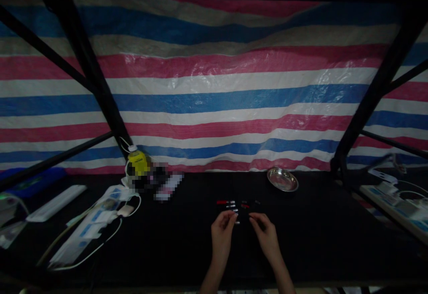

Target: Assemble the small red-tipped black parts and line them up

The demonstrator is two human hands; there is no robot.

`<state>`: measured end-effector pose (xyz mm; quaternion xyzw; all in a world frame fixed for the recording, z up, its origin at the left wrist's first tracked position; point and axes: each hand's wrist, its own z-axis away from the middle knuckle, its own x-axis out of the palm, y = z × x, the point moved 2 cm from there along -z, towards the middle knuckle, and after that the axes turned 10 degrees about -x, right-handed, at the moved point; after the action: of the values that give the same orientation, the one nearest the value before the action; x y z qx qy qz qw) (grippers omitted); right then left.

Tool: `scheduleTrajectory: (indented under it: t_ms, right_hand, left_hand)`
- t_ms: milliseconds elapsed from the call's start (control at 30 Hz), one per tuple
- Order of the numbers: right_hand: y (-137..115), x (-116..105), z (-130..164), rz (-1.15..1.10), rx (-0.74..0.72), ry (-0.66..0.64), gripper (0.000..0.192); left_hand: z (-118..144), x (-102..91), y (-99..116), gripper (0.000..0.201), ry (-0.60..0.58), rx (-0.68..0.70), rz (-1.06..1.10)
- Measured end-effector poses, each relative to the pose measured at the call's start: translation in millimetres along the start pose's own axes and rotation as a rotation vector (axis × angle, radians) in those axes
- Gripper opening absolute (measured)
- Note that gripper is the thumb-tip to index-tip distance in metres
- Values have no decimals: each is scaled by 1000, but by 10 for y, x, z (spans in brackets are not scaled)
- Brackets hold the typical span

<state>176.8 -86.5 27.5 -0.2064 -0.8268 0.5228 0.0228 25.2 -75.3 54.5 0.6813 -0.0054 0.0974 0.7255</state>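
Observation:
My left hand (222, 229) is closed in a pinch low in the middle of the head view, at a small silver-ended piece (236, 214) whose kind is too small to tell. My right hand (265, 231) sits a short way to the right, thumb and forefinger pressed together; whatever is between those tips is too dark to make out. Just beyond the fingers lie a slim red tube with a silver end (223, 202) and a silver-ended piece (230, 206). To their right are a small red piece (245, 206) and a dark piece (257, 202).
A round metal dish (282, 180) stands at the back right of the black table (321, 240). On the left are power strips (85, 227) with cables, a yellow-labelled bottle (138, 160) and a blurred-out flat item (169, 187). Black frame posts (364, 106) flank the striped sheet (227, 102).

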Motion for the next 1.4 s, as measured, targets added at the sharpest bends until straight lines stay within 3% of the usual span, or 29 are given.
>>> scheduleTrajectory:
  t_ms: [133,300,600,933,1400]
  right_hand:
    - [-483,146,-26,-184,-21,-159,25]
    - [-760,212,-37,-287,-29,-169,21]
    - [-809,190,-58,-278,-38,-142,24]
    - [-866,132,-51,-231,-93,-158,19]
    - [-816,98,-53,-252,-41,-152,18]
  left_hand:
    - [9,-51,232,25,-21,0,49]
    - [72,-101,429,25,-36,6,67]
    - [142,-116,546,22,-46,19,101]
    - [171,-102,548,18,-61,5,138]
    - [208,-60,519,19,-25,7,163]
